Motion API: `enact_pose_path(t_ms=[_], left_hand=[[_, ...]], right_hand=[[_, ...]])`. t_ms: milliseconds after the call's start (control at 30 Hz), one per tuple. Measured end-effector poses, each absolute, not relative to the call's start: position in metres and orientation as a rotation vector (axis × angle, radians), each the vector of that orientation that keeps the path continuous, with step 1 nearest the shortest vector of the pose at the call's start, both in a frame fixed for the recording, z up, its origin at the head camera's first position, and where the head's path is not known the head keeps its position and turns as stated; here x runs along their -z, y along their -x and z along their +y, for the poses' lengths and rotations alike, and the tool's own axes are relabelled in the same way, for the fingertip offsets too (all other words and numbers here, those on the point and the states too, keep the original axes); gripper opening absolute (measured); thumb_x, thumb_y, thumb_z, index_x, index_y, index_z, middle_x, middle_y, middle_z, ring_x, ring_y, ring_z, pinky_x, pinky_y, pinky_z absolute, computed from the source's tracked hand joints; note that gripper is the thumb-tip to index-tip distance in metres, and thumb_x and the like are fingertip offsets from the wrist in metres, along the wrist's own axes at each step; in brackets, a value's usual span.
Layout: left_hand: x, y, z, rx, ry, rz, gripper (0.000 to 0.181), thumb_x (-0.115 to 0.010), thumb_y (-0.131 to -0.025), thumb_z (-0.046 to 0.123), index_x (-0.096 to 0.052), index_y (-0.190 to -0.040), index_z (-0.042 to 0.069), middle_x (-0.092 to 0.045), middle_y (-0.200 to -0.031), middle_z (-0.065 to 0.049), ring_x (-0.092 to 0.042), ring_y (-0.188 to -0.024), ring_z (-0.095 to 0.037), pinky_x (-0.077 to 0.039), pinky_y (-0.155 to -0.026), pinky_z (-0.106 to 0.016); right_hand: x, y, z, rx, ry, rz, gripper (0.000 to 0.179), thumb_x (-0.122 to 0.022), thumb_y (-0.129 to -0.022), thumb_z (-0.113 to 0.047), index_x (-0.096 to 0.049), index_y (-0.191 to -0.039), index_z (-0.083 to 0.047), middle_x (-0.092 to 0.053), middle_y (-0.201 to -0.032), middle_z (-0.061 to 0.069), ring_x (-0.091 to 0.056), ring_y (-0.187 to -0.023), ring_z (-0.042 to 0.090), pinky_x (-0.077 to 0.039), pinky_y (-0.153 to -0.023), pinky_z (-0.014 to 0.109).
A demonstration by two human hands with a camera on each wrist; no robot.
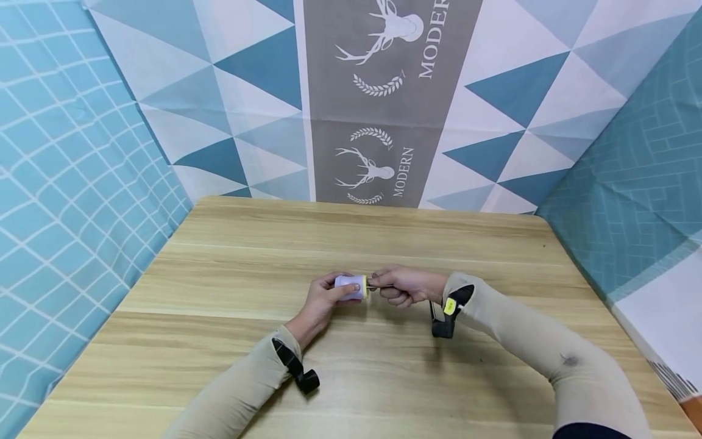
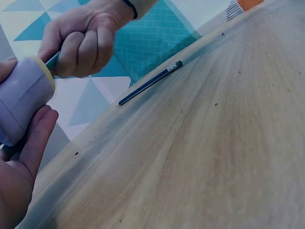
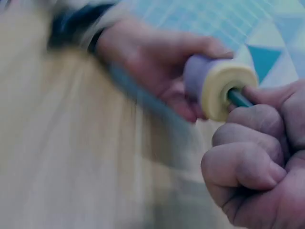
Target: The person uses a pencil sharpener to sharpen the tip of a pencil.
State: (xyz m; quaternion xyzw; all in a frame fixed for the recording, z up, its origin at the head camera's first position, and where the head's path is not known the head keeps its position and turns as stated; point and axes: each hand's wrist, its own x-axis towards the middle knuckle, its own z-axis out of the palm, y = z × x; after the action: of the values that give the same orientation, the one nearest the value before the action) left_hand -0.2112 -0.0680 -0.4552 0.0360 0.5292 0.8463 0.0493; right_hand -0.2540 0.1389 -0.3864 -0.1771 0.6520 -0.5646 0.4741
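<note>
A lavender pencil sharpener with a pale yellow end [image 1: 345,281] is held above the wooden table. My left hand [image 1: 321,300] grips its body, thumb on the near side. My right hand [image 1: 404,285] has its fingers curled round a green pencil [image 3: 239,98], whose end sits in the round hole of the sharpener's yellow face [image 3: 221,90]. Most of this pencil is hidden inside the right fist. In the left wrist view, a dark blue pencil [image 2: 150,83] lies on the table beyond the hands.
The wooden table [image 1: 247,225] carries a few tiny dark specks. Patterned cloth walls [image 1: 263,122] stand behind it and at both sides. Each wrist wears a strap with a small black camera, such as the left one [image 1: 307,381].
</note>
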Motion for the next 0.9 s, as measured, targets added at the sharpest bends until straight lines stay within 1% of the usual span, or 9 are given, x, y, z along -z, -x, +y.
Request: enact_pose_path(t_ms=[133, 233, 333, 433, 533, 633, 733, 800, 900], left_hand=[[0.456, 0.211, -0.067, -2.577, -0.145, 1.610, 0.022, -0.067, -0.078, -0.012, -0.069, -0.100, -0.008, -0.065, -0.097, -0.010, -0.066, -0.083, -0.021, -0.065, -0.072, -0.038], [0.456, 0.211, -0.068, -2.587, -0.147, 1.599, 0.021, -0.066, -0.078, -0.011, -0.070, -0.097, -0.003, -0.064, -0.096, -0.010, -0.066, -0.082, -0.021, -0.065, -0.071, -0.038], [0.455, 0.212, -0.069, -2.596, -0.147, 1.592, 0.021, -0.066, -0.079, -0.010, -0.071, -0.096, 0.000, -0.065, -0.097, -0.009, -0.066, -0.082, -0.021, -0.065, -0.072, -0.038], [0.454, 0.212, -0.070, -2.585, -0.143, 1.597, 0.020, -0.066, -0.080, -0.009, -0.071, -0.097, -0.001, -0.065, -0.098, -0.009, -0.066, -0.083, -0.022, -0.065, -0.073, -0.039], [0.455, 0.211, -0.070, -2.574, -0.130, 1.598, 0.020, -0.066, -0.081, -0.008, -0.070, -0.099, -0.003, -0.064, -0.099, -0.010, -0.066, -0.085, -0.022, -0.065, -0.074, -0.040], [0.455, 0.211, -0.069, -2.578, -0.109, 1.594, 0.020, -0.066, -0.080, -0.007, -0.069, -0.099, -0.003, -0.063, -0.100, -0.010, -0.066, -0.085, -0.022, -0.065, -0.073, -0.039], [0.454, 0.212, -0.069, -2.582, -0.104, 1.588, 0.020, -0.066, -0.080, -0.008, -0.070, -0.098, -0.002, -0.063, -0.099, -0.010, -0.066, -0.084, -0.022, -0.065, -0.072, -0.038], [0.454, 0.213, -0.070, -2.581, -0.107, 1.586, 0.020, -0.066, -0.080, -0.009, -0.071, -0.097, -0.001, -0.063, -0.099, -0.010, -0.066, -0.084, -0.022, -0.065, -0.071, -0.038], [0.455, 0.212, -0.070, -2.570, -0.116, 1.585, 0.020, -0.067, -0.080, -0.010, -0.071, -0.097, 0.000, -0.063, -0.099, -0.010, -0.066, -0.085, -0.022, -0.065, -0.071, -0.039]], right_hand=[[0.387, 0.251, 0.141, 1.408, 0.326, 1.494, 0.020, -0.032, -0.108, -0.016, -0.042, -0.094, -0.007, -0.021, -0.053, -0.007, -0.026, -0.038, 0.000, -0.014, -0.035, 0.016], [0.384, 0.248, 0.139, 1.396, 0.379, 1.658, 0.020, -0.040, -0.106, -0.018, -0.042, -0.089, -0.007, -0.024, -0.054, -0.006, -0.025, -0.041, 0.004, -0.015, -0.039, 0.018], [0.379, 0.244, 0.138, 1.330, 0.522, 1.973, 0.020, -0.049, -0.104, -0.023, -0.047, -0.093, -0.006, -0.036, -0.057, -0.002, -0.032, -0.047, 0.011, -0.024, -0.041, 0.021], [0.374, 0.239, 0.142, 1.220, 0.739, 2.300, 0.023, -0.055, -0.102, -0.025, -0.052, -0.108, -0.003, -0.054, -0.067, 0.007, -0.048, -0.057, 0.022, -0.039, -0.045, 0.027], [0.373, 0.233, 0.149, 1.008, 1.037, 2.579, 0.030, -0.060, -0.100, -0.025, -0.054, -0.117, -0.002, -0.061, -0.078, 0.006, -0.056, -0.067, 0.021, -0.050, -0.054, 0.030], [0.379, 0.229, 0.153, 0.609, 1.497, 2.808, 0.025, -0.065, -0.097, -0.022, -0.057, -0.113, -0.003, -0.062, -0.084, 0.001, -0.056, -0.069, 0.013, -0.053, -0.058, 0.028], [0.389, 0.232, 0.154, 0.070, 2.011, 2.936, 0.014, -0.054, -0.103, -0.021, -0.058, -0.102, -0.007, -0.062, -0.084, 0.000, -0.056, -0.068, 0.012, -0.053, -0.055, 0.023], [0.394, 0.238, 0.154, -0.229, 2.293, 2.943, 0.023, -0.040, -0.108, -0.019, -0.057, -0.098, -0.007, -0.060, -0.080, -0.001, -0.053, -0.064, 0.012, -0.050, -0.050, 0.022], [0.399, 0.246, 0.155, -0.470, 2.531, 2.914, 0.040, -0.021, -0.111, -0.018, -0.056, -0.096, -0.007, -0.056, -0.073, -0.002, -0.047, -0.057, 0.012, -0.042, -0.044, 0.021]])
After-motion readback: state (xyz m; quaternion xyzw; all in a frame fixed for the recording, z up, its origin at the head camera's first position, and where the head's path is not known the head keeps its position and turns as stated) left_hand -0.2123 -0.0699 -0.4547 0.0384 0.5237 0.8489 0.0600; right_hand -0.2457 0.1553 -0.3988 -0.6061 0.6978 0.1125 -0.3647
